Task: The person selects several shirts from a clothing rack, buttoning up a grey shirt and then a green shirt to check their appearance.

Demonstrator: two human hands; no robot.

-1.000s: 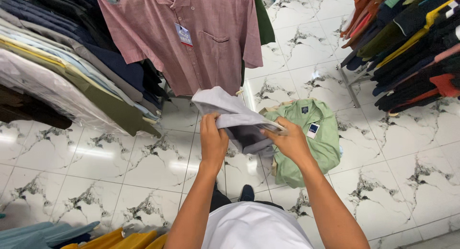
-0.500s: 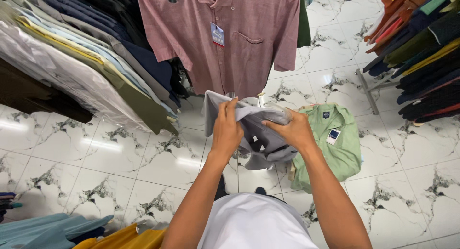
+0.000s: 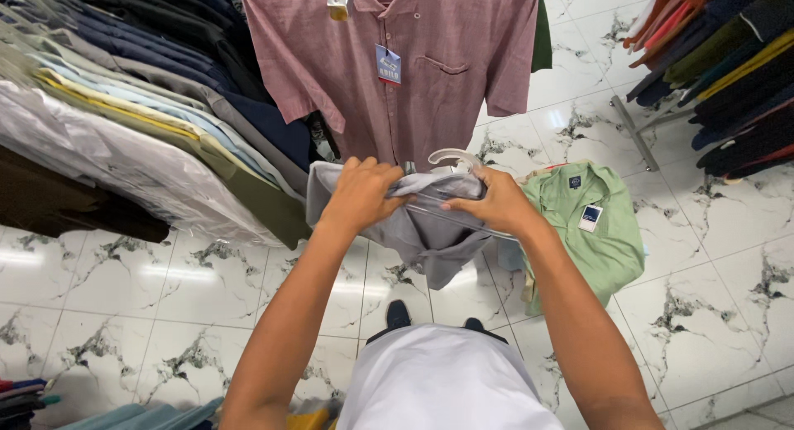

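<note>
**A:** What did the hands have?

**B:** A grey shirt (image 3: 430, 227), bunched up and hanging in front of the person's body, above the marble floor (image 3: 124, 256). A clear plastic hanger (image 3: 455, 159) ran through it, its hook showing just above the cloth.

**A:** And the grip on each side?

**B:** The left hand (image 3: 360, 197) was curled over the top left edge of the shirt, its grip pressed together on a fold of fabric. The right hand (image 3: 494, 203) lay on the hanger's arm, fingers pinching bar and cloth together. The 2 hands were close, almost knuckle to knuckle.

**A:** What lay just beside it?

**B:** A green shirt (image 3: 591, 231) was spread on the floor to the right, partly behind the right forearm, with a small dark tag (image 3: 590, 217) on its chest. Whether it touched the grey shirt, I could not tell.

**A:** Farther out?

**B:** A pink short-sleeved shirt (image 3: 397, 66) hung straight ahead, just behind the grey one, with a blue tag (image 3: 387, 64) on its front. To the left stood a rack of hanging shirts (image 3: 141, 116) in navy, grey, pale blue, yellow and olive, the nearest under clear plastic. At upper right was another rack of clothes (image 3: 728, 66) in darker and orange tones, on a metal leg (image 3: 633, 131).
</note>
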